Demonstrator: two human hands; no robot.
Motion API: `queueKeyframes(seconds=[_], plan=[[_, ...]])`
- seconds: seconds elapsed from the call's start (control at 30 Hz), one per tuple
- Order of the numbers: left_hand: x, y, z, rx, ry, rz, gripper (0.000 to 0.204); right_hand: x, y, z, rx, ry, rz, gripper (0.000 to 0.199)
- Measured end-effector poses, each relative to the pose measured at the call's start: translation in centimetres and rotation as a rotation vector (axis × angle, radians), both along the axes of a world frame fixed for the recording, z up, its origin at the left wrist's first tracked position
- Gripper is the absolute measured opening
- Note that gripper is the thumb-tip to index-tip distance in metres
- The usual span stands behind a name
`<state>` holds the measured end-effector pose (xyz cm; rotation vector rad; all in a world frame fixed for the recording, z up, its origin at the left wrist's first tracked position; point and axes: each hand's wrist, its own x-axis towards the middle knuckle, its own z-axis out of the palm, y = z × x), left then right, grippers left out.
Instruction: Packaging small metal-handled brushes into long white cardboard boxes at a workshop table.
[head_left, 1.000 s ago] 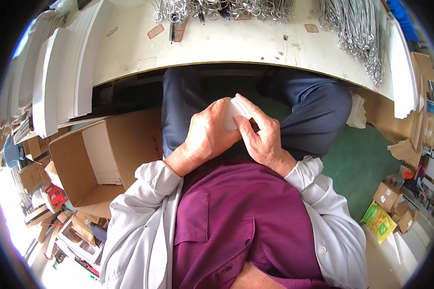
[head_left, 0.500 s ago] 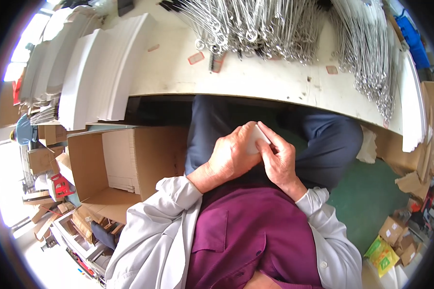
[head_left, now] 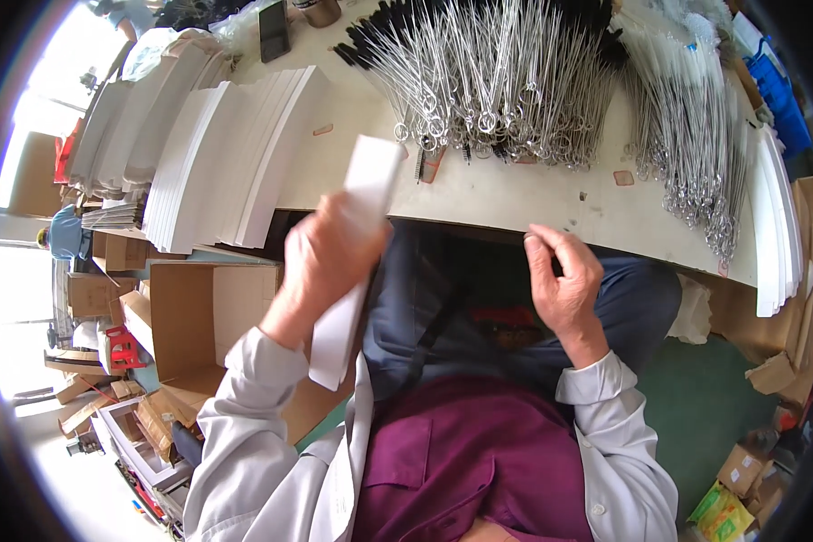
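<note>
My left hand (head_left: pixel 327 257) is closed round a long narrow white box (head_left: pixel 373 176), held tilted in front of the table's left part and blurred by motion. The box reaches out above and below the fist. Over my right knee is my right hand (head_left: pixel 565 280), with thumb and forefinger a little apart and the other fingers curled. Nothing shows in it. On the table (head_left: pixel 352 194) beyond lies a heap of thin wire brushes (head_left: pixel 488 99), their looped ends toward me and black bristles at the far side. More wire pieces (head_left: pixel 696 144) lie bundled at the right.
White boxes (head_left: pixel 230 163) stand in a row at the table's left, more white strips (head_left: pixel 772 226) at its right edge. An open cardboard carton (head_left: pixel 181 325) with white boxes inside is at my left. A dark phone (head_left: pixel 274 32) lies far left. Small red-edged labels (head_left: pixel 623 178) are scattered about.
My hands have parted. The left has moved left and now shows the white box lengthwise; the right has let go and moved right. The view has tilted up, showing more of the table.
</note>
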<state>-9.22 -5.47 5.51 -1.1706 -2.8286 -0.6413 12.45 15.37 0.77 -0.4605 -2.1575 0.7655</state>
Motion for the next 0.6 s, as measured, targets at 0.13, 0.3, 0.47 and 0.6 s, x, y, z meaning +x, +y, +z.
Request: queueKeyframes(seconds=[0.13, 0.3, 0.47, 0.6], plan=[[-7.7, 2.4, 0.6, -0.079, 0.125, 0.152, 0.058, -0.7, 2.4, -0.8, -0.112, -0.057, -0.063, 0.010], [-11.6, 6.7, 1.5, -0.172, 0.246, 0.218, 0.056, -1.3, 3.1, -2.1, -0.020, -0.012, -0.103, 0.008], [-9.6, 10.7, 2.1, 0.068, 0.180, -0.066, 0.053, -1.4, 2.4, -1.9, -0.028, 0.009, -0.125, 0.009], [-8.8, 15.0, 1.1, 0.089, -0.143, -0.098, 0.052, -1.3, 2.7, -2.2, -0.022, -0.003, -0.125, 0.008]])
